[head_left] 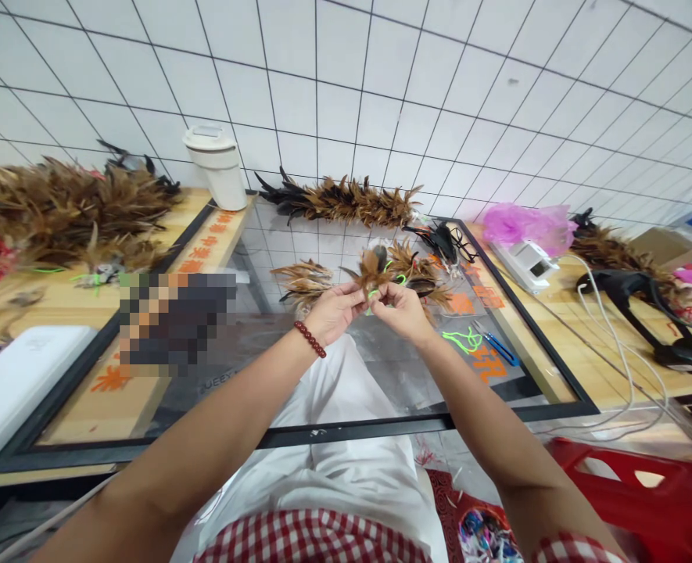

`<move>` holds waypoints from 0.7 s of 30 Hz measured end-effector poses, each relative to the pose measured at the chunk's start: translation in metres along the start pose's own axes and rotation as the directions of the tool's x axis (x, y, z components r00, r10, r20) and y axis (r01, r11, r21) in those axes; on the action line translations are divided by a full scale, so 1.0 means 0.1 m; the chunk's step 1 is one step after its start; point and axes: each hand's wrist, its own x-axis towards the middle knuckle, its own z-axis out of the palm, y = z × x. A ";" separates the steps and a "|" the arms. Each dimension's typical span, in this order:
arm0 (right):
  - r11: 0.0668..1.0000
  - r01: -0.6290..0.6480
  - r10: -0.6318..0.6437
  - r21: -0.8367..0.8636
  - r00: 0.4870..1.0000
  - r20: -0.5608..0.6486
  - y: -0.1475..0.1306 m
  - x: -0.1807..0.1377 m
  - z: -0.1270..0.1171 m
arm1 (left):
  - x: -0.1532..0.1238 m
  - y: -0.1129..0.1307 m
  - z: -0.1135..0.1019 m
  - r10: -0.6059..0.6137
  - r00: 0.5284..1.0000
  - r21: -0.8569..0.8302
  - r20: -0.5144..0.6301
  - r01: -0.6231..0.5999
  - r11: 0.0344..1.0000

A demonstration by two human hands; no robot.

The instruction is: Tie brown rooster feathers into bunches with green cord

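My left hand (334,310) and my right hand (401,310) are raised together over a glass-topped table (346,367). Both pinch a small bundle of brown feathers (374,270) with a green tie (374,294) at its base. The fingers of each hand are closed on the bundle's stem. A red bead bracelet (310,339) circles my left wrist. Loose brown feather bunches (304,280) lie on the glass just beyond my hands.
A long feather string (346,200) lies along the tiled wall, and a big feather heap (58,211) sits left. A white cup (220,166), green cords (464,339), blue scissors (498,346), a pink bag (525,225) and a black tool (644,301) are around. A red crate (644,493) stands low right.
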 end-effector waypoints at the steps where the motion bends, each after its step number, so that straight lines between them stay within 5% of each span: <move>1: 1.000 -0.009 0.009 0.019 1.000 0.011 -0.01 0.00 -0.01 | 0.00 -0.01 -0.01 -0.016 1.000 0.041 0.014 0.016 0.999; 12: 0.999 -0.050 0.051 0.015 0.999 -0.001 0.03 0.02 -0.04 | 0.00 -0.03 0.00 0.088 0.995 0.167 -0.045 -0.080 0.983; 17: 0.967 0.058 -0.060 -0.248 0.998 0.002 -0.07 -0.01 -0.08 | -0.01 -0.02 0.01 0.127 0.991 0.339 -0.042 -0.105 0.935; 21: 0.960 0.097 -0.097 -0.264 0.995 0.011 -0.07 -0.02 -0.09 | 0.00 0.02 -0.01 0.102 0.992 0.267 -0.071 -0.080 0.960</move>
